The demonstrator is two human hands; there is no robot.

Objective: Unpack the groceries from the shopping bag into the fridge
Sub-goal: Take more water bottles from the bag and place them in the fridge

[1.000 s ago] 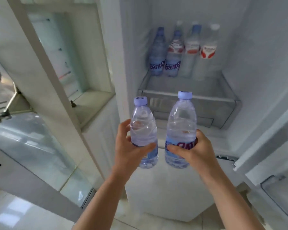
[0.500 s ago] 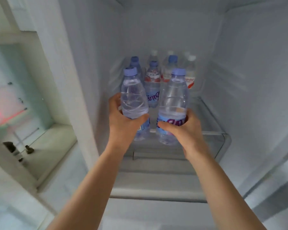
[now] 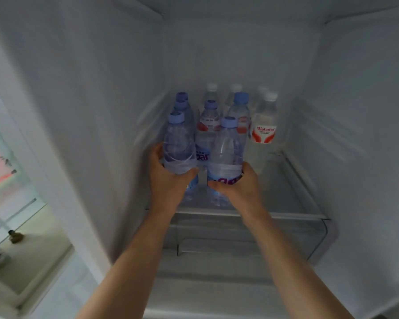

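bottles, clear with blue caps: left bottle gripped by left fingers, right bottle by right fingers.

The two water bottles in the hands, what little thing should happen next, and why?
Probably lower both onto the glass shelf and let go. The left hand grips one bottle, the right hand grips the other bottle, and both are upright, just in front of the standing bottles. Whether their bases already touch the shelf can't be told.
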